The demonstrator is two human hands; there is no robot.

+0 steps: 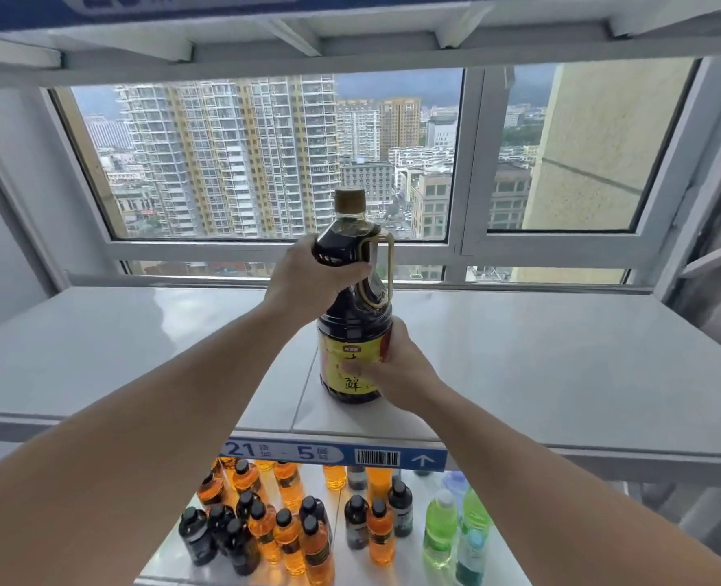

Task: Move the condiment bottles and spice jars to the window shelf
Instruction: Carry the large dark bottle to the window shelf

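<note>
The blue shelf tag (333, 452) reads "21 - 5" beside a barcode and arrow; the bottle's yellow label (352, 365) shows "鲜".

Bare forearms, no sleeves visible

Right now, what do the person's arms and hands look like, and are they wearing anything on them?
Both forearms are bare as far as the view shows: no sleeves. The left hand and right hand have no gloves, and no watch, bracelet or ring shows.
</note>
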